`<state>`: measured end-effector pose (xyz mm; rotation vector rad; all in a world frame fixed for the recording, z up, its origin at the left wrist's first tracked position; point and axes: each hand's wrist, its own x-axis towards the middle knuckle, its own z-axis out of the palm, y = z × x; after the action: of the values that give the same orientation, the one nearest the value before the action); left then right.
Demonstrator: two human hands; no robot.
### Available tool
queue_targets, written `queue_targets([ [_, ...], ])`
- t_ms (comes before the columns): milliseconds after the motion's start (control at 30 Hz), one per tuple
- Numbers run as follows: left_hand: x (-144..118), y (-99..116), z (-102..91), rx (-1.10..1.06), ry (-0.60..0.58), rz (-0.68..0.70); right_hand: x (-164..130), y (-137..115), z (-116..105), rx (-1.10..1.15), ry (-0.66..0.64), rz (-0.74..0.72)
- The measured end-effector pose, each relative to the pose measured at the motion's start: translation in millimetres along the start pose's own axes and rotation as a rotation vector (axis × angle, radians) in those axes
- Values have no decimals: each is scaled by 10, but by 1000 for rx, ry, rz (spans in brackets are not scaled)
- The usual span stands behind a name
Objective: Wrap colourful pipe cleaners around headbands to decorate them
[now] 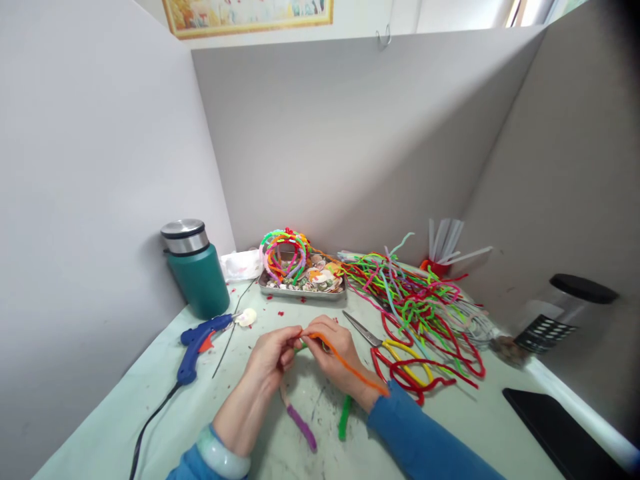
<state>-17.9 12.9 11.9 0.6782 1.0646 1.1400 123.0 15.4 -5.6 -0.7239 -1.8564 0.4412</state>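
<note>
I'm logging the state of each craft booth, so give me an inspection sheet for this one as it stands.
Surface: pale green table cover, speckled with small scraps.
Job's things: orange pipe cleaner; green and purple ones under the hands.
Clutter: scissors, pipe cleaner heap, tray of shells, flask, jar.
Grippers: left hand and right hand both pinch the orange pipe cleaner.
Cables: glue gun cord trails off the near edge.
Surroundings: grey partition walls.
</note>
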Motion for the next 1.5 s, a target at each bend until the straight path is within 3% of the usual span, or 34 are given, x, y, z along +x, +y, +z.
queue_targets([
  [300,-52,58,30,-14,-109,35,18,9,-53,87,129,83],
  [733,-43,54,30,69,-58,91,-9,50,-33,72,136,62],
  [1033,-48,64,5,147,-23,141,-17,30,-25,-33,68,-53],
  [1267,-14,21,6,167,-83,114,-8,32,-16,-4,154,29],
  [1500,-38,53,12,134,-73,112,-8,30,-37,57,158,72],
])
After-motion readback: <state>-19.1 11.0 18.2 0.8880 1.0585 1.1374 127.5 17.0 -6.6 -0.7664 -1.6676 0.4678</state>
